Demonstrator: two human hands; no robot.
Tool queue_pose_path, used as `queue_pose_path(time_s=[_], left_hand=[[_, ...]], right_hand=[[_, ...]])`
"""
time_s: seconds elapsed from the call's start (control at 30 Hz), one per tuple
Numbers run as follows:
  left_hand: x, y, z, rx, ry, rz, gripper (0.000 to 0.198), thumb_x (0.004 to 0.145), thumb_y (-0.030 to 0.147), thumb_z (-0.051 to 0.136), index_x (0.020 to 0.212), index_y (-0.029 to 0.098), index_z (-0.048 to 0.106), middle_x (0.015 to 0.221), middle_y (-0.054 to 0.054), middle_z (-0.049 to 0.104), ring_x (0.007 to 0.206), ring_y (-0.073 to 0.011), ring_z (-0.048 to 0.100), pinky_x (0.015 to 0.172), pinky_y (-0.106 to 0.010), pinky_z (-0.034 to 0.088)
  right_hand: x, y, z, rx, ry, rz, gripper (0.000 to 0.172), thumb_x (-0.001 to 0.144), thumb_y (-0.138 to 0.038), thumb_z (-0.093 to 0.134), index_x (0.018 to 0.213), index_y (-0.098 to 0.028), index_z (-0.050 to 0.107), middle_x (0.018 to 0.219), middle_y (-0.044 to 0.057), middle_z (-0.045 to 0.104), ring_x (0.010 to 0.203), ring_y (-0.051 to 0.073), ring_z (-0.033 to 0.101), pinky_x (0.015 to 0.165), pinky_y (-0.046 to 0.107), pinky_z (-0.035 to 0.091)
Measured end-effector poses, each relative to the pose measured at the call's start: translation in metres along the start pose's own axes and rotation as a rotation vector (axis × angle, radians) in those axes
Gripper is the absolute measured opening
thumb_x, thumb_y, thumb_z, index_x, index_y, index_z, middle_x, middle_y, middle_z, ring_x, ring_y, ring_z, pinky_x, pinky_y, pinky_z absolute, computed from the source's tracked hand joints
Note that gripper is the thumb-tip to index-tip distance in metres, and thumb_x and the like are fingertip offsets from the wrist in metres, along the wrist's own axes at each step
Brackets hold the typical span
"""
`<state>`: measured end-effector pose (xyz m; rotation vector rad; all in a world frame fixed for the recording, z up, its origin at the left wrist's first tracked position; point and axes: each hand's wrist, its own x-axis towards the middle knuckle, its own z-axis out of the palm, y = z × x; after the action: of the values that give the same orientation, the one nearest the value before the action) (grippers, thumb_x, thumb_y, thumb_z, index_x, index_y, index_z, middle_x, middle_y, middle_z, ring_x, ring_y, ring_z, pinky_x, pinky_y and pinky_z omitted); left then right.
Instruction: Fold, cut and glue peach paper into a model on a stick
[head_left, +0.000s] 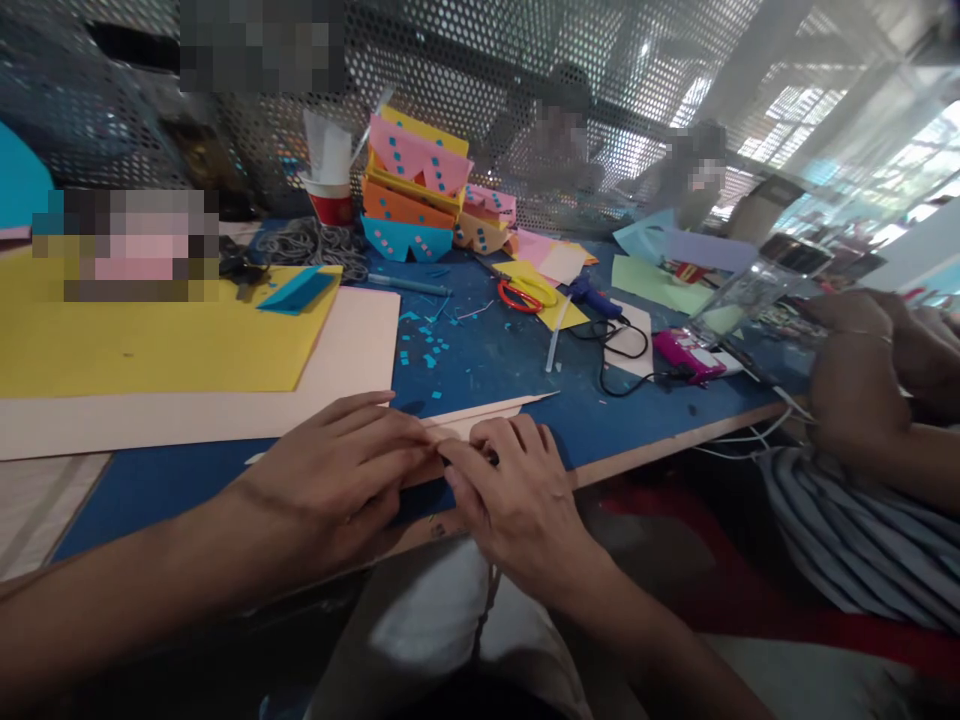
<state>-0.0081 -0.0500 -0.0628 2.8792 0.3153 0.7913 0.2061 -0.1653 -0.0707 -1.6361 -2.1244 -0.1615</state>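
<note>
Head view: I see both forearms come in from the bottom edge and meet at the near edge of the blue table [495, 360]. The left hand [337, 475] lies palm down, fingers stretched almost flat and close together, pressing on the folded peach paper [491, 410] without gripping it. The right hand [514, 495] is arched, its fingers bent, with their tips on the same fold. Its thumb is hidden, so I cannot tell whether it pinches the paper. The paper lies under both hands, and its pointed end sticks out to the right. At the right edge a co-worker's hands [862, 380] are blurred. At the back, a red paper cup [331, 203] holds white pieces I cannot make out.
</note>
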Motion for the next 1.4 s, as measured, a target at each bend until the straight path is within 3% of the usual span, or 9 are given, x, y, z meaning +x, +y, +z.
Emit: queue_pose_path(time_s=[0.2,0.57,1.07,1.23,1.4], left_hand=[[-0.001,-0.001,0.002,0.013,0.003,0.001,0.039,0.092,0.007,0.052,0.121,0.023,0.073,0.126,-0.007,0.078,0.113,-0.0222,0.073,0.119,-0.050,0.047],[0.000,-0.004,0.003,-0.009,0.025,0.021,0.037,0.092,0.010,0.053,0.119,0.023,0.074,0.128,-0.007,0.078,0.110,-0.0231,0.074,0.117,-0.049,0.047],[0.005,-0.005,0.001,0.048,0.008,0.099,0.035,0.092,0.008,0.051,0.116,0.021,0.073,0.119,-0.008,0.079,0.103,-0.0244,0.073,0.105,-0.050,0.053],[0.006,-0.005,0.001,0.047,-0.001,0.112,0.034,0.093,0.007,0.051,0.116,0.020,0.073,0.120,-0.009,0.078,0.104,-0.0253,0.071,0.101,-0.048,0.054],[0.005,-0.005,0.000,0.033,-0.007,0.104,0.034,0.093,0.007,0.051,0.116,0.019,0.073,0.120,-0.009,0.077,0.103,-0.0255,0.070,0.103,-0.049,0.052]], right_hand=[[-0.014,0.008,0.003,0.163,0.120,-0.018,0.030,0.111,-0.027,0.053,0.136,-0.021,0.069,0.120,0.008,0.072,0.111,0.025,0.060,0.095,0.046,0.051],[-0.028,0.018,0.011,0.074,0.202,-0.113,0.033,0.108,-0.028,0.059,0.140,-0.022,0.067,0.128,0.008,0.075,0.120,0.025,0.063,0.101,0.044,0.052],[-0.024,0.020,0.007,-0.012,0.153,-0.162,0.023,0.109,-0.031,0.059,0.126,-0.021,0.070,0.130,0.010,0.072,0.115,0.027,0.059,0.099,0.045,0.053],[-0.020,0.016,0.004,0.006,0.097,-0.157,0.033,0.113,-0.035,0.051,0.138,-0.018,0.063,0.131,0.009,0.072,0.119,0.026,0.058,0.102,0.045,0.048],[-0.014,0.013,0.002,-0.062,0.054,-0.127,0.037,0.113,-0.043,0.052,0.142,-0.022,0.064,0.127,0.008,0.073,0.112,0.027,0.059,0.092,0.046,0.047]])
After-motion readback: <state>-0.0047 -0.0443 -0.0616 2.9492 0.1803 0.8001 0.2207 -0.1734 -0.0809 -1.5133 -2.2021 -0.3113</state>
